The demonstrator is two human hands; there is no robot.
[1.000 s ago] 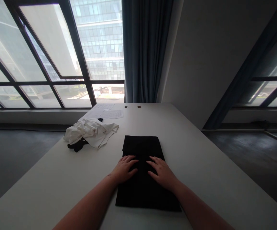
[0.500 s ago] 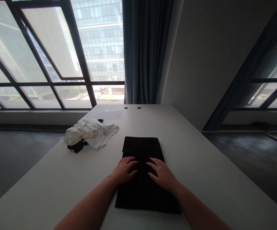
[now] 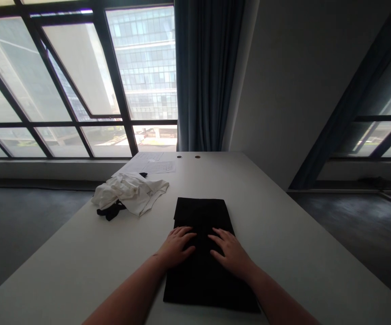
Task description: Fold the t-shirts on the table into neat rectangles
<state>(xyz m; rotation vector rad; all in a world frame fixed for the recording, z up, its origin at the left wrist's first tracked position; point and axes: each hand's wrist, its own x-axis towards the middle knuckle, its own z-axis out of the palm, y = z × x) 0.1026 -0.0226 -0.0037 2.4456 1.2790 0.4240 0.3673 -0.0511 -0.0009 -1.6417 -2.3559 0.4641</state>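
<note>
A flat black rectangle of folded cloth (image 3: 204, 280) lies lengthwise in front of me on the white table; what garment it is, I cannot tell. Across its left edge rests my left hand (image 3: 177, 246), palm down with the fingers apart. My right hand (image 3: 231, 250) lies the same way on its right side, fingers spread toward the middle. Neither hand grips anything. Between the fingertips a strip of black cloth shows, and the palms hide parts of both side edges.
A crumpled heap of white cloth (image 3: 127, 192) with a black piece (image 3: 110, 211) under it sits on the left of the table (image 3: 303, 271). Printed papers (image 3: 159, 166) lie behind it. Two small round discs (image 3: 197, 157) are near the far edge, before a blue curtain (image 3: 202, 90).
The view has tilted up slightly, so everything appears a little lower. Both hands stay flat on the black cloth in nearly the same places.
</note>
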